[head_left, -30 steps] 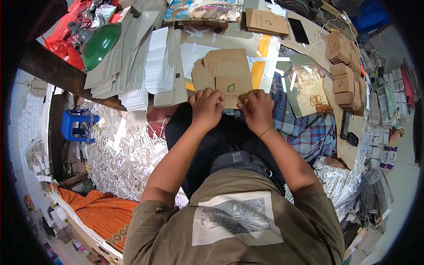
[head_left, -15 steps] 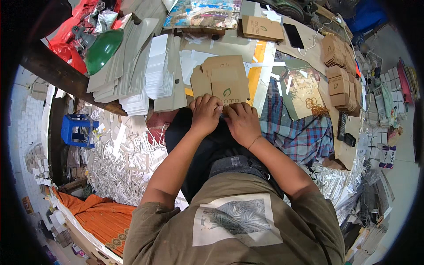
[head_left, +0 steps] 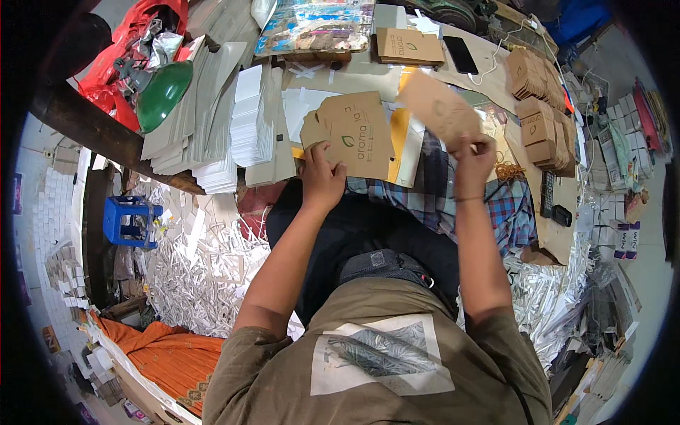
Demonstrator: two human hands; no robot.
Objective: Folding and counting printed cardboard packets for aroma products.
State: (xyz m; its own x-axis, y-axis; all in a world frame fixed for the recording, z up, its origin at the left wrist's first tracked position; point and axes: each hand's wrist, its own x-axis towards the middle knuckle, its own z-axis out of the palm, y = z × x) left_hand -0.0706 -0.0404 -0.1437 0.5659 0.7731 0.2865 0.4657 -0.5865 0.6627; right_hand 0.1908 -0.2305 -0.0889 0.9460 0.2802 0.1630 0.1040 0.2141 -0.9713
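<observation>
In front of me lies a flat brown cardboard box blank (head_left: 365,159) with a green leaf print and notched edges at its far side. My left hand (head_left: 322,180) is closed at its near left edge, fingers curled and the thumb resting on the card. Off to the right, my right hand (head_left: 474,168) pinches the lower corner of a folded brown cardboard piece (head_left: 438,106). That piece is lifted at a tilt above the plaid cloth and is smeared by motion.
Grey board sheets (head_left: 191,113) and white cards (head_left: 251,120) are stacked at left. Finished-looking brown stacks (head_left: 542,134) stand at the right, near rubber bands (head_left: 508,172) and a remote (head_left: 547,198). A phone (head_left: 462,54) lies beside another brown stack (head_left: 409,46). Plaid cloth (head_left: 439,191) covers the near edge.
My hands have parted. The right one has moved right, carrying the folded cardboard piece, while the left stays near the blank. The blank beneath now shows its full print, turned sideways.
</observation>
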